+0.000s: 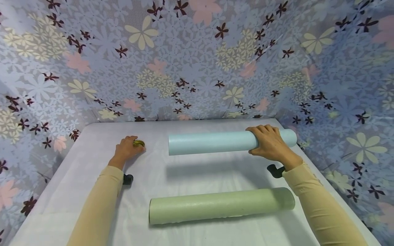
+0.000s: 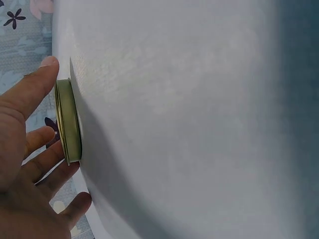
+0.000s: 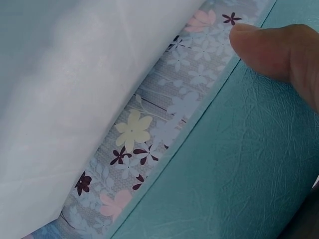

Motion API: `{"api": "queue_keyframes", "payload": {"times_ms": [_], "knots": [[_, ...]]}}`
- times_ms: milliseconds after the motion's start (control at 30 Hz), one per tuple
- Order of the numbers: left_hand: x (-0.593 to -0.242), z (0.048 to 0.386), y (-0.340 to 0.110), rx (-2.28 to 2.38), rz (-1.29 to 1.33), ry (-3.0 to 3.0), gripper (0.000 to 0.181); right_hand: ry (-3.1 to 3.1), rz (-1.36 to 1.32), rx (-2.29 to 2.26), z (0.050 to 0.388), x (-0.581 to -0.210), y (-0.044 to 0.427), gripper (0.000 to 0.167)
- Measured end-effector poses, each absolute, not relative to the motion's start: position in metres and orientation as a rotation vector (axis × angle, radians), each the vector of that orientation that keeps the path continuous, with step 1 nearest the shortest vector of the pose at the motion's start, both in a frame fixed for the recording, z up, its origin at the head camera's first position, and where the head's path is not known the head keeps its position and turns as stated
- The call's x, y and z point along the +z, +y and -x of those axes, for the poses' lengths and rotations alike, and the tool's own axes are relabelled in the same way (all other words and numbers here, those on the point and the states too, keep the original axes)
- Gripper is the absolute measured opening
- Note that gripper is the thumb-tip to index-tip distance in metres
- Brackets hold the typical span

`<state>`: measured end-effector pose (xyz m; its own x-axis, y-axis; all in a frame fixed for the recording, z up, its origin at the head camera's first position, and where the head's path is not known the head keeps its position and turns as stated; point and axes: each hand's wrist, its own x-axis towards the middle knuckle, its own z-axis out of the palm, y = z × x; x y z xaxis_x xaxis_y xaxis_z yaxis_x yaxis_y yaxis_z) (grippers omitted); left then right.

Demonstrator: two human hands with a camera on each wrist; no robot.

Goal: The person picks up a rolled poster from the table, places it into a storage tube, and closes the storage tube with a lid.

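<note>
My left hand [image 1: 125, 149] holds a small yellow-green roll of tape [image 1: 139, 143] at the left part of the table. In the left wrist view the tape roll [image 2: 70, 122] shows edge-on, between the thumb and the fingers of that hand [image 2: 30, 164]. Whether it touches the table cannot be told. My right hand [image 1: 271, 143] grips a light blue roll [image 1: 209, 142] near its right end, from above. This roll lies level in the air, with its shadow below. The right wrist view has its creased surface [image 3: 219, 154] and the thumb [image 3: 279, 52] over it.
A pale green roll [image 1: 221, 206] lies across the near part of the white-covered table [image 1: 191, 235]. Black wrist devices [image 1: 276, 171] sit by both wrists. Flower-patterned cloth [image 1: 191, 68] hangs behind and at both sides of the table.
</note>
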<state>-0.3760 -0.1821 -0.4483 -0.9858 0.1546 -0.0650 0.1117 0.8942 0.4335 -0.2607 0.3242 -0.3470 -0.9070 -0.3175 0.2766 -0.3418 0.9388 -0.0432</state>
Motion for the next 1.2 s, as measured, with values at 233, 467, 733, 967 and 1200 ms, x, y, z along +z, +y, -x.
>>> {"api": "queue_keyframes", "payload": {"times_ms": [233, 467, 733, 967, 1200], "knots": [[-0.446, 0.375, -0.18, 0.648, -0.193, 2.965, 0.073, -2.833, -0.482, 0.132, 0.26, -0.347, 0.324, 0.078], [-0.449, 0.375, -0.18, 0.62, -0.185, 2.986, 0.073, -2.834, -0.477, 0.139, 0.26, -0.346, 0.323, 0.078], [-0.452, 0.376, -0.181, 0.587, -0.211, 3.005, 0.072, -2.822, -0.503, 0.145, 0.259, -0.349, 0.324, 0.077], [-0.45, 0.372, -0.184, 0.61, -0.223, 3.022, 0.072, -2.82, -0.511, 0.132, 0.258, -0.351, 0.325, 0.077], [-0.44, 0.366, -0.185, 0.71, -0.203, 3.035, 0.069, -2.818, -0.5, 0.127, 0.257, -0.35, 0.326, 0.078]]}}
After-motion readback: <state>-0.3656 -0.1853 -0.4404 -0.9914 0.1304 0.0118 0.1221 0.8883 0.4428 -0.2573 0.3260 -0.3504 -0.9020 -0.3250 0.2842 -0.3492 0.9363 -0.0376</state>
